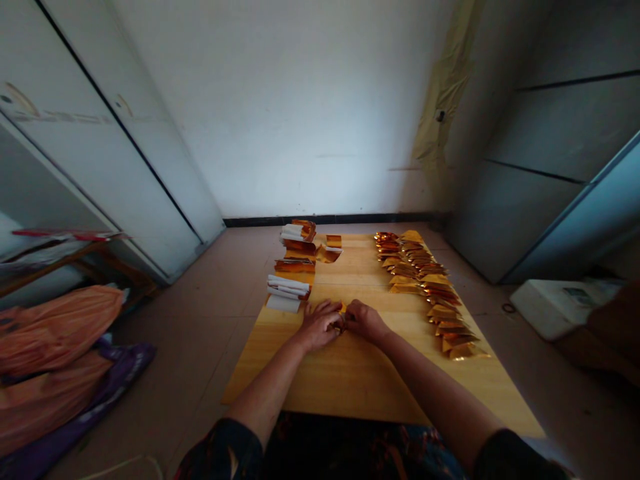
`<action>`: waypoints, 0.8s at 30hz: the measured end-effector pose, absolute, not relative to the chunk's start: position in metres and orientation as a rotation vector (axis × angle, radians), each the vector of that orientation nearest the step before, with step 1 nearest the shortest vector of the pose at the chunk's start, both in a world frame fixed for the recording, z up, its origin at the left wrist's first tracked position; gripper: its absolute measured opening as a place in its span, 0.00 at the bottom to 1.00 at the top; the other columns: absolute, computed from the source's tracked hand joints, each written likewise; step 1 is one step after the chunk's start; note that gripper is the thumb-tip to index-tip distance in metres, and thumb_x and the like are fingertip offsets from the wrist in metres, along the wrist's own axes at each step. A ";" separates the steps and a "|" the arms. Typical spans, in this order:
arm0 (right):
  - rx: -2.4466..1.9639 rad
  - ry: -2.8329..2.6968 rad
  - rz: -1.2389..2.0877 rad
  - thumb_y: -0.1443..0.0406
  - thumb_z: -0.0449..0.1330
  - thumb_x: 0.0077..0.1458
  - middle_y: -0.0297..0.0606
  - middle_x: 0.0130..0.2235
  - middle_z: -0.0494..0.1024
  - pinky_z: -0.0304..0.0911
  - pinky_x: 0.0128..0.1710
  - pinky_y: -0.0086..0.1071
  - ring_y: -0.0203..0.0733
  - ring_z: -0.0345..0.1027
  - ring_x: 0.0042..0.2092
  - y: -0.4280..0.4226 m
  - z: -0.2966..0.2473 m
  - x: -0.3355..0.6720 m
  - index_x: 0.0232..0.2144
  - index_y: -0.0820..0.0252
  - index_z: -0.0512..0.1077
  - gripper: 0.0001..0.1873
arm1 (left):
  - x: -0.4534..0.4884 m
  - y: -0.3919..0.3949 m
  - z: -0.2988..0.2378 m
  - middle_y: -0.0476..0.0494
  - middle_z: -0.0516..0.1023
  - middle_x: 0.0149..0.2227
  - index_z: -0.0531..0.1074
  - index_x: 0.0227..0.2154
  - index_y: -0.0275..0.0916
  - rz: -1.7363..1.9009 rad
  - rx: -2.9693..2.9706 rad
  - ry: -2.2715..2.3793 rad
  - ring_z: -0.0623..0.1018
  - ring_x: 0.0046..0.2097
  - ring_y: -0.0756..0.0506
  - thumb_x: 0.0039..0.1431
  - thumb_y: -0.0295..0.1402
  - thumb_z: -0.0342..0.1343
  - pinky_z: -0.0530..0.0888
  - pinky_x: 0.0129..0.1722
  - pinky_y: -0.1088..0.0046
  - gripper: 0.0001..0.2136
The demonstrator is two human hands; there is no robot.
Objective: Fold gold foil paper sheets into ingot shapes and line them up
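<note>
Mid-fold, probably: pinching small gold foil paper slip (pixel 343 311) with left hand (pixel 320 325) and right hand (pixel 366 321), mid pale wooden board (pixel 350 383) (wants a firm, even crease next).

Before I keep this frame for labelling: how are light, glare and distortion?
Head view: back wall bright, sleeves dark; row of folded gold foil glints; cabinet doors splay from wide-angle distortion; gold piece held by left hand and right hand too small to resolve.
</note>
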State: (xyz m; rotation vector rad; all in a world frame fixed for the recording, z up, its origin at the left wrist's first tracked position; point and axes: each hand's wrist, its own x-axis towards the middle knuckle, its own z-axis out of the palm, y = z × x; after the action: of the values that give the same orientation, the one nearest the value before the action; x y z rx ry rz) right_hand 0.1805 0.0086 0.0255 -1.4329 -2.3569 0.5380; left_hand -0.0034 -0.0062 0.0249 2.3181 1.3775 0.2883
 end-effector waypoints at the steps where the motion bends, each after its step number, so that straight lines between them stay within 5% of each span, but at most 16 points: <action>1: -1.431 -2.348 0.551 0.66 0.60 0.51 0.33 0.31 0.70 0.53 0.29 0.23 0.31 0.62 0.30 0.010 0.025 0.181 0.26 0.61 0.71 0.04 | -0.003 -0.006 0.025 0.52 0.60 0.62 0.73 0.36 0.48 0.283 2.315 1.377 0.53 0.64 0.39 0.54 0.36 0.55 0.41 0.60 0.44 0.07; 6: -1.377 -2.279 0.611 0.74 0.59 0.46 0.33 0.31 0.70 0.56 0.32 0.23 0.32 0.63 0.32 0.013 0.022 0.186 0.26 0.62 0.70 0.04 | -0.003 -0.007 0.027 0.53 0.60 0.62 0.73 0.36 0.48 0.289 2.287 1.383 0.52 0.65 0.39 0.53 0.35 0.55 0.41 0.60 0.43 0.07; 12: -1.378 -2.141 0.604 0.67 0.61 0.47 0.33 0.31 0.68 0.57 0.32 0.24 0.32 0.62 0.31 0.004 0.016 0.183 0.26 0.61 0.68 0.04 | -0.003 -0.007 0.029 0.52 0.60 0.62 0.73 0.38 0.47 0.289 2.266 1.384 0.53 0.64 0.39 0.51 0.32 0.54 0.40 0.61 0.44 0.10; 16: -1.399 -2.152 0.580 0.74 0.59 0.42 0.33 0.31 0.68 0.57 0.33 0.25 0.33 0.62 0.32 0.006 0.014 0.183 0.25 0.61 0.67 0.06 | -0.003 -0.007 0.031 0.51 0.60 0.62 0.73 0.37 0.47 0.287 2.260 1.369 0.53 0.64 0.40 0.50 0.29 0.53 0.39 0.62 0.46 0.11; 24: -1.223 -2.096 0.546 0.78 0.52 0.45 0.35 0.31 0.69 0.60 0.35 0.27 0.35 0.64 0.35 0.005 0.017 0.200 0.26 0.60 0.69 0.10 | 0.002 -0.010 0.031 0.51 0.61 0.62 0.72 0.39 0.48 0.295 2.288 1.401 0.53 0.64 0.40 0.55 0.35 0.54 0.43 0.61 0.45 0.09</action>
State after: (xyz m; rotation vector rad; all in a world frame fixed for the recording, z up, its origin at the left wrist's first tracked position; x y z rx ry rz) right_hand 0.1999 0.0047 0.0170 -1.2233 -2.0962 0.5456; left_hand 0.0021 -0.0095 0.0313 2.2880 1.4009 0.2950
